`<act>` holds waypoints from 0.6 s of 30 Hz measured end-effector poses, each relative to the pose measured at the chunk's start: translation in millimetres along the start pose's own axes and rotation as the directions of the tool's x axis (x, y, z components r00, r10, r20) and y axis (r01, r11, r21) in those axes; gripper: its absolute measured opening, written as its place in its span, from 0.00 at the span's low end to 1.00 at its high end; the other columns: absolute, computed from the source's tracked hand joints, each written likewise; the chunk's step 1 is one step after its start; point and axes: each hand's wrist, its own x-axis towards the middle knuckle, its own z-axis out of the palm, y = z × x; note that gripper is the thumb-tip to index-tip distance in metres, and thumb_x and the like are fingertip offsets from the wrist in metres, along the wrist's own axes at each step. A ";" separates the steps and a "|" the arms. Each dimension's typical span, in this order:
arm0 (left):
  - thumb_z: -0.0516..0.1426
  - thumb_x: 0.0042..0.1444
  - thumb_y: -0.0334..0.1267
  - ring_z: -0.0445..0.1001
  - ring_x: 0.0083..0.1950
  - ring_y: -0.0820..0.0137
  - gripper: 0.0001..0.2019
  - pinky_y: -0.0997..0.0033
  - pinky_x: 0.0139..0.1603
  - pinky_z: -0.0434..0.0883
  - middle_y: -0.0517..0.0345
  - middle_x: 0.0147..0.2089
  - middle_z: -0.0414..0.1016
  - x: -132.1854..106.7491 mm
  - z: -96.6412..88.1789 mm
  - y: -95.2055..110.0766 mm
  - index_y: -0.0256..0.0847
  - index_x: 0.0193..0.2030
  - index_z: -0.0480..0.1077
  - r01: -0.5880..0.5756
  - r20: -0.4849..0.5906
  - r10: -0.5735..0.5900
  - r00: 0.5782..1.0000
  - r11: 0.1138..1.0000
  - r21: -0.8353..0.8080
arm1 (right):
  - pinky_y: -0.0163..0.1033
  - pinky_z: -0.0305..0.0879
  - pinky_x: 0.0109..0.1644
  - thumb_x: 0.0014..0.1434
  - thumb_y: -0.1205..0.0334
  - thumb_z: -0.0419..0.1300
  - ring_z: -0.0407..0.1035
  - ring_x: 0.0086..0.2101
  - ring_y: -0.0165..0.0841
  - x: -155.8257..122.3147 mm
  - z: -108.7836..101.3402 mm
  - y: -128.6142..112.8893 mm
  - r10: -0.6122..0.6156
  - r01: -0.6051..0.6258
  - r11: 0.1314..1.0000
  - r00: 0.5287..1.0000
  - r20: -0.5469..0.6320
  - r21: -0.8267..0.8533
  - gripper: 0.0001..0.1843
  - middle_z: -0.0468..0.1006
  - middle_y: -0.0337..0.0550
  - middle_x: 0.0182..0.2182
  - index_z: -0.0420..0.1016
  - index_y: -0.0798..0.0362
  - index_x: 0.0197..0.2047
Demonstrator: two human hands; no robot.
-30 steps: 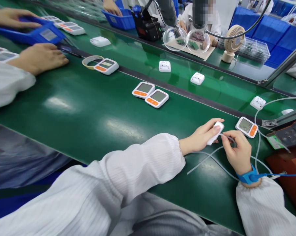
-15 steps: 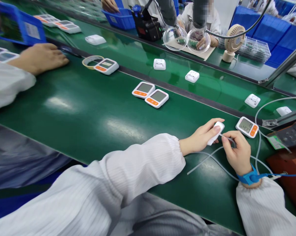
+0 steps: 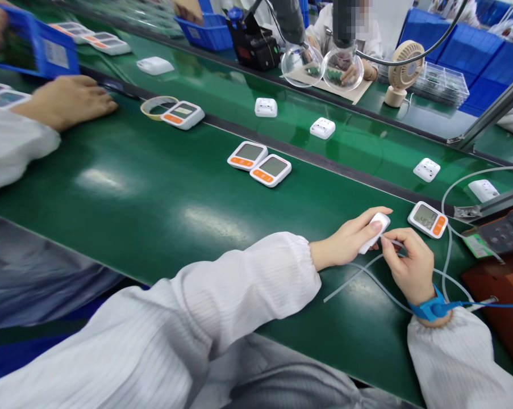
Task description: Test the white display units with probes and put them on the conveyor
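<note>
My left hand point(image 3: 353, 235) grips a white blood pressure monitor point(image 3: 374, 232), turned on edge so that its screen is hidden. Pinched between thumb and fingers, a thin clear air tube point(image 3: 397, 244) runs from my right hand point(image 3: 411, 264) to the edge of the monitor. Whether the tube's end is inside a port or just touching cannot be made out. Behind my right hand lies another monitor point(image 3: 428, 219), with orange buttons and digits on its screen. Two more monitors point(image 3: 270, 170) overlap slightly on the green bench, left of my hands.
White units point(image 3: 322, 128) sit spaced along the green belt point(image 3: 290, 122) beyond the dark rail. A tape roll point(image 3: 154, 107) lies beside a monitor at left. A co-worker's hand point(image 3: 75, 102) rests near a blue bin point(image 3: 47, 48). A gauge box point(image 3: 505, 230) stands at right.
The white units on the belt have shifted left. My right hand has moved slightly left, closer to the held monitor; my left hand has barely moved.
</note>
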 end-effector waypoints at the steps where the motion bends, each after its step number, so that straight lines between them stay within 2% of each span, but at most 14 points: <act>1: 0.49 0.66 0.60 0.69 0.37 0.71 0.32 0.68 0.42 0.71 0.53 0.45 0.70 -0.3 0.1 -0.1 0.39 0.67 0.60 -0.006 0.003 0.006 1.000 1.000 0.005 | 0.37 0.68 0.36 0.70 0.63 0.59 0.70 0.31 0.33 0.0 0.2 0.0 -0.002 0.002 1.000 1.000 -0.003 0.003 0.08 0.76 0.40 0.32 0.73 0.51 0.36; 11: 0.46 0.67 0.61 0.67 0.34 0.71 0.33 0.67 0.40 0.69 0.56 0.41 0.69 -1.0 2.2 -1.4 0.38 0.68 0.58 -0.036 0.004 0.035 0.999 0.998 0.060 | 0.36 0.68 0.36 0.69 0.66 0.59 0.70 0.31 0.32 0.0 2.0 0.4 -0.036 0.036 0.999 0.999 -0.008 0.023 0.06 0.76 0.38 0.32 0.73 0.51 0.37; 18: 0.45 0.69 0.56 0.69 0.44 0.65 0.29 0.62 0.50 0.67 0.51 0.46 0.71 -4.3 2.3 1.7 0.38 0.68 0.59 -0.095 -0.016 0.101 0.995 0.973 0.211 | 0.37 0.67 0.37 0.69 0.67 0.60 0.71 0.32 0.32 -2.0 3.1 -0.8 -0.075 0.074 0.997 0.996 -0.046 -0.038 0.05 0.77 0.38 0.32 0.72 0.51 0.38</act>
